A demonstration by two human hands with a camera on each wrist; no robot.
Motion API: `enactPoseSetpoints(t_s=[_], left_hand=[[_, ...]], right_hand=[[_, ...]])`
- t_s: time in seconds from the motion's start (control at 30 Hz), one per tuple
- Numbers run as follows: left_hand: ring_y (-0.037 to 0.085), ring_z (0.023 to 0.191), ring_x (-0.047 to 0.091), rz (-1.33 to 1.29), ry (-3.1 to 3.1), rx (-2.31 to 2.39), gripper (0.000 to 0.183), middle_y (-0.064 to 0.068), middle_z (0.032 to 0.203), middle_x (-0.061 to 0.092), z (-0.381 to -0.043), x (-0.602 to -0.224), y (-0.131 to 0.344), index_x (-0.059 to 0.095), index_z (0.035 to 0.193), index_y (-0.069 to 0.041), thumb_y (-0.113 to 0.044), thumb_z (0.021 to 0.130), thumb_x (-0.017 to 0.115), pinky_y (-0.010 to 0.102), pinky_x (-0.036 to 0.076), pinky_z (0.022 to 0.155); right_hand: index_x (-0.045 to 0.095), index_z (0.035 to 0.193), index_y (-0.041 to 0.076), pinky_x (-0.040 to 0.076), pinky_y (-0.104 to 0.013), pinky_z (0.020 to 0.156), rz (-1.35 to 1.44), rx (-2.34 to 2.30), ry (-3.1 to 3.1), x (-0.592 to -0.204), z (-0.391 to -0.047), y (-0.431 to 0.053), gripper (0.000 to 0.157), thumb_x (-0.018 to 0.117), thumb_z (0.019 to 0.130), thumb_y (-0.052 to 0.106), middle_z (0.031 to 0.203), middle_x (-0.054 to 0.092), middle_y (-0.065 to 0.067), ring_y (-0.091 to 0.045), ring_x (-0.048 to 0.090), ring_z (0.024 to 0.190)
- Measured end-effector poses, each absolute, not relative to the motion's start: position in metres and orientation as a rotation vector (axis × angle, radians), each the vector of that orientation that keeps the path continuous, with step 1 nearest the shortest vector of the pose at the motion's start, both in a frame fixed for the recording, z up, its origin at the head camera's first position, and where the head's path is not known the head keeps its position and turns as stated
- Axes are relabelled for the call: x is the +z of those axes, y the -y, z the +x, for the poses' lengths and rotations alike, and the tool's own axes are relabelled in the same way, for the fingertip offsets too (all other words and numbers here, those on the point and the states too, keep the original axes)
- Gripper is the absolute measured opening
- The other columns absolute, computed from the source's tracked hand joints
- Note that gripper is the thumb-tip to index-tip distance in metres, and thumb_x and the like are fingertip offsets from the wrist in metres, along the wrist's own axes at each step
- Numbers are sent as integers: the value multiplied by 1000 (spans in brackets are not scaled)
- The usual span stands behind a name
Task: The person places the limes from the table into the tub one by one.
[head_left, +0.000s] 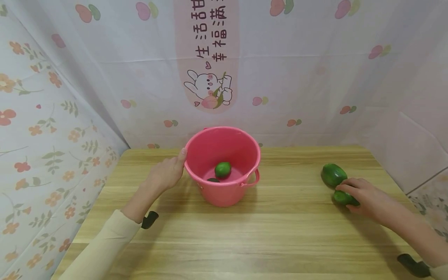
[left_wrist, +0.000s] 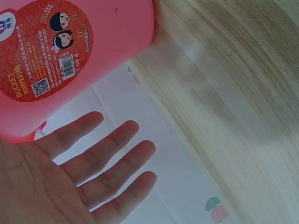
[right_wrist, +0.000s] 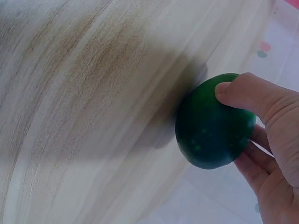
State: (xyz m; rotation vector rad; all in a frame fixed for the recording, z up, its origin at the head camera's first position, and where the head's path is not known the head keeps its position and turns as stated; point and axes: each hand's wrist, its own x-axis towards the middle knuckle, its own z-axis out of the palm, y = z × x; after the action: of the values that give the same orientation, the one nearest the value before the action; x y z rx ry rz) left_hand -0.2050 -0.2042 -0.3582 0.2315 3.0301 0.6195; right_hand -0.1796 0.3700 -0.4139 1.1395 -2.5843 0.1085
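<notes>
As my right hand (head_left: pixel 367 198) pinches a smooth green fruit (right_wrist: pixel 212 128) near the right edge of the wooden surface (head_left: pixel 280 229), my thumb lies over one side of it and my fingers support the other. Whether its underside touches the wood, I cannot tell. Just beyond it lies a second green fruit (head_left: pixel 333 175), darker along its side, close to my fingertips.

My left hand (head_left: pixel 166 173) is at the left side of the pink bucket (head_left: pixel 224 197), thumb up by the rim. Four of its fingers are straight and spread apart beside the wall, not wrapped round it; how firmly the thumb presses, I cannot tell. A round red label (left_wrist: pixel 46 51) with two cartoon heads and a barcode shows on the bucket's wall, and a pink handle (head_left: pixel 256 178) loops out at its right.

Inside, a small bright green fruit (head_left: pixel 223 170) rests on the bottom, and a dark object (head_left: pixel 213 180) sits near it, mostly hidden by the near rim. Behind the surface hangs a pale cloth (head_left: pixel 297 70) printed with peaches and a rabbit. My left sleeve (head_left: pixel 105 245) is cream.
</notes>
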Motion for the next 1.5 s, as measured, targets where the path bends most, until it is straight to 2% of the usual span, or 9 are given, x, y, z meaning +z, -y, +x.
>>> enactPoseSetpoints(t_s=[0.37, 0.4, 0.47, 0.5, 0.57, 0.63, 1.13, 1.27, 1.5], left_hand=[[26, 84, 57, 232, -3031, 630, 73, 5, 89, 60, -205, -358, 203, 61, 92, -16, -59, 95, 3, 45, 43, 62], [25, 84, 57, 230, -3031, 632, 73, 5, 88, 59, -205, -358, 203, 61, 91, -16, -60, 95, 3, 44, 43, 63], [25, 83, 57, 227, -3030, 637, 73, 5, 86, 59, -205, -358, 203, 61, 91, -16, -60, 95, 3, 44, 42, 63], [25, 83, 57, 227, -3032, 639, 73, 5, 87, 59, -205, -358, 203, 61, 92, -16, -60, 95, 3, 45, 43, 63], [26, 85, 57, 228, -3028, 639, 74, 6, 90, 60, -205, -358, 203, 61, 96, -15, -60, 95, 2, 46, 43, 64], [27, 86, 57, 231, -3028, 636, 74, 6, 93, 60, -205, -357, 203, 61, 99, -15, -60, 95, 2, 47, 43, 65], [26, 85, 57, 239, -3024, 630, 74, 6, 90, 60, -205, -356, 203, 61, 95, -14, -59, 95, 2, 47, 43, 66], [26, 86, 58, 237, -3024, 641, 72, 6, 90, 60, -205, -356, 203, 61, 90, -16, -59, 95, 3, 47, 43, 66], [28, 90, 58, 245, -3024, 641, 73, 9, 98, 61, -204, -357, 204, 61, 98, -13, -58, 96, 3, 49, 44, 69]], right_hand=[[62, 103, 4, 49, -46, 64, 1164, 120, 2570, -413, -177, -368, 65, 88, 43, 3, 101, 55, -14, -36, 55, 89], [62, 103, 4, 49, -46, 64, 1167, 124, 2570, -412, -176, -368, 63, 88, 45, 5, 101, 55, -14, -36, 55, 89], [63, 103, 4, 49, -46, 64, 1173, 138, 2563, -411, -177, -368, 56, 87, 61, 31, 101, 55, -13, -35, 55, 89], [62, 104, 4, 49, -46, 64, 1178, 147, 2558, -411, -177, -368, 54, 79, 70, 43, 101, 55, -13, -35, 55, 88], [63, 103, 4, 48, -46, 63, 1186, 170, 2547, -410, -177, -367, 59, 51, 84, 59, 101, 55, -13, -35, 55, 87], [63, 103, 4, 48, -46, 62, 1188, 180, 2530, -410, -178, -366, 69, 23, 87, 58, 100, 55, -13, -35, 55, 86], [64, 104, 4, 46, -43, 64, 1221, 201, 2427, -396, -180, -353, 63, 32, 89, 56, 103, 56, -12, -31, 56, 89], [64, 106, 5, 46, -39, 65, 1216, 198, 2401, -394, -180, -351, 61, 34, 89, 56, 105, 57, -12, -28, 57, 89], [64, 108, 6, 44, -24, 72, 1204, 218, 2386, -389, -180, -345, 60, 37, 90, 57, 106, 57, -10, -24, 56, 92]])
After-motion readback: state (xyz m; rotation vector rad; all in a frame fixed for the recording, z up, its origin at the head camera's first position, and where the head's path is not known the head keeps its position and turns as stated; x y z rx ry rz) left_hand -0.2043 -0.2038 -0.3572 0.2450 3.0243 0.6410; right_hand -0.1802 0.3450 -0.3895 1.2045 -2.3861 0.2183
